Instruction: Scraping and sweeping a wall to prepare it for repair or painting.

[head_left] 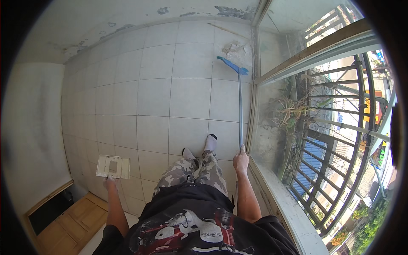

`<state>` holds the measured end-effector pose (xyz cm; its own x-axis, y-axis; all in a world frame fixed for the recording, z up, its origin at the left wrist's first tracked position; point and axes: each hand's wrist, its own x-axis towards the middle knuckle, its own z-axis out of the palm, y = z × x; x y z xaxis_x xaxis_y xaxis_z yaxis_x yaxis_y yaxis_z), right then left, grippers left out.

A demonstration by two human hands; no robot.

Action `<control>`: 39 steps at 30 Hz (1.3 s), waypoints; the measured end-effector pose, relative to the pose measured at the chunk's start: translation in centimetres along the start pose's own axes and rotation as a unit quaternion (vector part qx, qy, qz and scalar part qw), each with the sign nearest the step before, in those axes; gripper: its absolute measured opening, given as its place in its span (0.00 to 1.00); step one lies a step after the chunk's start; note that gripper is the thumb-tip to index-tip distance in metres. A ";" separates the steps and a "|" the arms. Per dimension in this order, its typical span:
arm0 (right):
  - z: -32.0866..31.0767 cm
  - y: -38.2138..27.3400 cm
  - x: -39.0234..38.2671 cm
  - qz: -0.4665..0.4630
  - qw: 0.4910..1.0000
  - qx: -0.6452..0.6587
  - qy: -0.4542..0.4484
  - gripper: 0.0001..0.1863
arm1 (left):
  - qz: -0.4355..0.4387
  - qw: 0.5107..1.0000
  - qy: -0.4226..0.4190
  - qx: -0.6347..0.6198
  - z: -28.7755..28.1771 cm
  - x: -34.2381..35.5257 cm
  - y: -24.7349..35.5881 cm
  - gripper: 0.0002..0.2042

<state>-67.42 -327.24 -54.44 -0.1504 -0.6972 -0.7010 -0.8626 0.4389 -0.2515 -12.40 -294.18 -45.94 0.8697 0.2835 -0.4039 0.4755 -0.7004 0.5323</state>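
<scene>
My right hand (pixel 241 162) is closed around the upper end of a long, light blue broom handle. The broom's (pixel 233 65) blue head rests on the tiled floor in the far right corner, beside a small heap of pale debris (pixel 235 49). On the left, my left hand (pixel 110 182) grips the near edge of a flat, off-white rectangular panel (pixel 123 168) with a greyish rectangle in its middle. The panel is held out above the floor, apart from the broom.
White tiles (pixel 155 97) cover the floor. A thin stick (pixel 225 30) lies by the far wall (pixel 140 17), whose paint is peeling. Along my right runs a glass window (pixel 272 102) with metal bars outside. A wooden door (pixel 76 219) stands at the lower left.
</scene>
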 end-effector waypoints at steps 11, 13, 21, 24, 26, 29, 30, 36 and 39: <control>4.9 10.0 -15.7 0.060 0.985 0.019 -0.163 0.24 | -0.016 0.997 -0.021 0.072 0.9 2.2 -2.0 0.12; 6.6 5.1 -12.8 0.054 0.988 -0.040 -0.139 0.23 | -0.055 0.998 -0.010 0.011 1.1 3.1 -1.6 0.12; 9.9 -13.5 3.1 -0.063 0.995 0.006 0.080 0.22 | -0.048 0.997 -0.033 -0.053 2.1 11.1 4.7 0.12; 10.5 -14.7 1.1 -0.037 0.993 0.094 0.068 0.22 | -0.021 0.995 -0.063 -0.079 2.7 13.9 6.3 0.12; 10.3 -13.4 -1.8 -0.065 0.991 0.083 0.080 0.22 | 0.002 0.990 -0.077 -0.117 3.1 15.6 7.7 0.11; 7.6 -17.6 -7.6 -0.014 0.997 0.069 -0.015 0.22 | 0.196 0.976 0.018 0.097 2.5 19.9 4.5 0.09; 7.7 -14.6 -7.2 -0.012 0.998 0.066 0.003 0.21 | 0.277 0.950 0.022 0.144 5.9 16.3 7.4 0.07; 14.2 -17.3 2.5 0.026 0.987 0.000 -0.158 0.12 | 0.193 0.978 -0.022 0.071 9.6 18.3 5.0 0.11; 14.5 -22.1 8.4 -0.248 0.951 -0.040 -0.180 0.12 | 0.253 0.965 -0.009 0.074 11.2 19.3 4.8 0.10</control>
<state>-42.64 -334.55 -64.43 0.4479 -0.5617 -0.6956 -0.8200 0.0520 -0.5700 5.20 -299.38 -59.49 0.9825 -0.1299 -0.1337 -0.0347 -0.8323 0.5533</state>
